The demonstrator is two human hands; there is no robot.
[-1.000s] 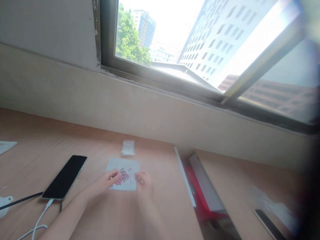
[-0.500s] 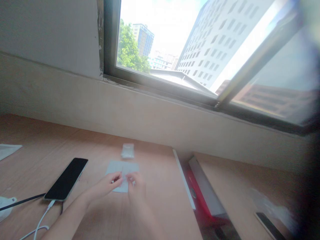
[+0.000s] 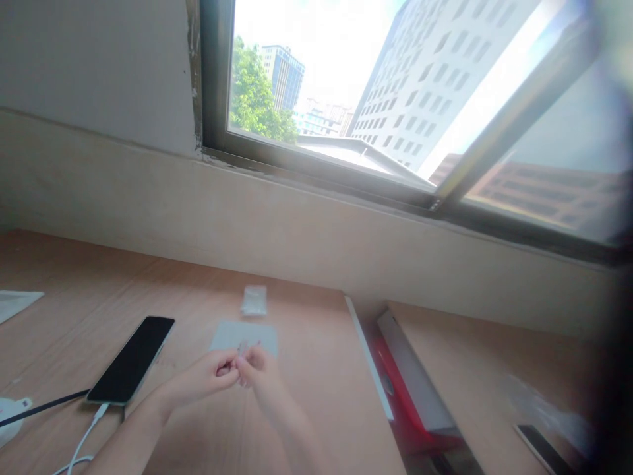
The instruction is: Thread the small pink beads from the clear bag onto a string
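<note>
My left hand (image 3: 217, 371) and my right hand (image 3: 260, 367) meet over the near edge of a pale blue-grey sheet (image 3: 226, 331) on the wooden table. Both have their fingers pinched together, fingertips touching or nearly so. Something small and thin shows between them, too small and blurred to name. Just beyond the sheet lies a small clear packet (image 3: 255, 300) with whitish contents.
A black-screened phone (image 3: 132, 359) lies to the left, with a white cable (image 3: 89, 429) plugged in. Beyond the table's right edge are a red object (image 3: 400, 389) and another tabletop bearing a dark phone-like slab (image 3: 541, 448) and clear plastic (image 3: 544, 406). A window stands behind.
My hands have come together from slightly apart and moved a little toward me. My right hand has turned inward to meet the left. The phone, sheet and packet stay put.
</note>
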